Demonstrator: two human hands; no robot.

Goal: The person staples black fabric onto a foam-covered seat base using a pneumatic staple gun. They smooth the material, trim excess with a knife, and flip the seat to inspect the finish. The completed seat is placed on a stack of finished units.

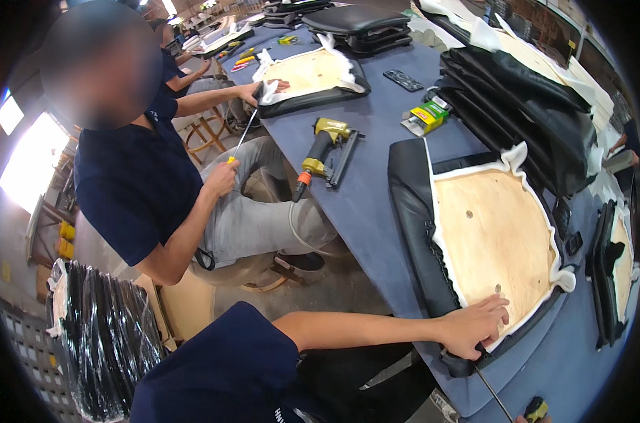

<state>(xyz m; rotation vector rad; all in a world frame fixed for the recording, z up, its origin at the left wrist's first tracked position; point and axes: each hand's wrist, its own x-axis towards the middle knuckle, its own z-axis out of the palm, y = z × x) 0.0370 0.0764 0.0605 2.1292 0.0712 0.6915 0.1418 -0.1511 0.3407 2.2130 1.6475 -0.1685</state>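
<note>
My left hand rests on the near corner of an upturned chair seat, its fingers spread over the bare plywood and its thumb by the black cover's edge. White padding lines the board, and the black cover is loose along the left side. At the bottom edge, my right hand is barely in view, closed on the yellow-and-black handle of a screwdriver. The screwdriver's thin shaft points up to the seat corner under my left hand; its tip is hidden.
A pneumatic staple gun, a green-yellow box and a remote-like black object lie on the blue-covered table. Black covers are heaped behind. At left, a seated person holds a screwdriver by another seat. Plastic-wrapped stack stands lower left.
</note>
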